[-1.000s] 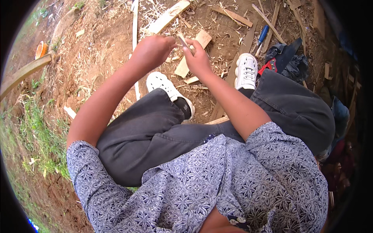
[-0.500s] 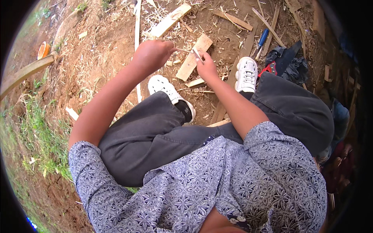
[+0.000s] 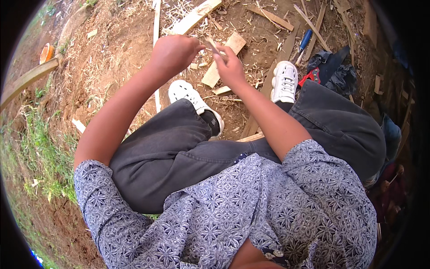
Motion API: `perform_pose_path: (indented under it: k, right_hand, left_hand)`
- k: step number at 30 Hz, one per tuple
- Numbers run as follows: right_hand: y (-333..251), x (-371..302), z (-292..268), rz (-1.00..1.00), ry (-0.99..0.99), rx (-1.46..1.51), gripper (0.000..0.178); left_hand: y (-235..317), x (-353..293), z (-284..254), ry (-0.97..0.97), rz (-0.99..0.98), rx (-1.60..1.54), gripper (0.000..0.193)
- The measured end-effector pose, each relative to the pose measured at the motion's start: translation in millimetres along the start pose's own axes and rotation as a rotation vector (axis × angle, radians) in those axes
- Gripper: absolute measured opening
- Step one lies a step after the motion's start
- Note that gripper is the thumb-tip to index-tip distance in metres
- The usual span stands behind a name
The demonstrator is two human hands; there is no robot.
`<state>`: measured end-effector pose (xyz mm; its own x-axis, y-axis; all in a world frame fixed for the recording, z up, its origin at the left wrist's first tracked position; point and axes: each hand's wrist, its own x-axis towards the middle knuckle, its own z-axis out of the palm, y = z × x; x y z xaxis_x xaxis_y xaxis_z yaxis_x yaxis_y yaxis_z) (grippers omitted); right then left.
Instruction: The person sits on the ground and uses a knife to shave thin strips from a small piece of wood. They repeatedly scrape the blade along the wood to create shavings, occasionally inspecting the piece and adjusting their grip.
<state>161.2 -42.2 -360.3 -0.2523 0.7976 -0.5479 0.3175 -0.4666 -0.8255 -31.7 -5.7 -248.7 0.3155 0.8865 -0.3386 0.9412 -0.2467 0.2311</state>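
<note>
My left hand (image 3: 175, 54) is closed in a pinch in front of me, over the shaving-strewn ground. Its fingertips grip the end of a thin wooden stick, now mostly hidden between the hands. Close beside it, my right hand (image 3: 231, 68) is closed on a flat, narrow blade that looks like a knife (image 3: 212, 44), its handle hidden in my palm. The blade points up and to the left, next to the left fingertips. Under the hands lies a short flat board (image 3: 234, 43), with a longer pale board (image 3: 197, 17) beyond it.
My white clogs (image 3: 284, 81) rest on either side of the work spot. To the right lie a blue-handled tool (image 3: 304, 40), black plastic (image 3: 341, 80) and several wood strips. A curved timber (image 3: 29, 83) and an orange container (image 3: 46, 53) are at the left, near grass.
My right hand has moved left, bringing the blade close to the left fingertips. The stick that stretched between the hands now shows little. My left hand has shifted slightly upward.
</note>
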Motion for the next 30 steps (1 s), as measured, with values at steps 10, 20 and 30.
perform_pose_path:
  k: [10, 20, 30]
  right_hand:
    - [16, 7, -3, -0.011, 0.077, -0.056, 0.033]
    - [40, 10, -15, 0.073, 0.031, -0.115, 0.035]
    - [53, 14, -9, 0.034, 0.141, -0.114, 0.033]
  left_hand:
    - [1, 1, -1, 0.009, -0.005, 0.033, 0.037]
    - [0, 1, 2, 0.086, 0.074, 0.034, 0.039]
    - [0, 6, 1, 0.071, 0.085, 0.11, 0.039]
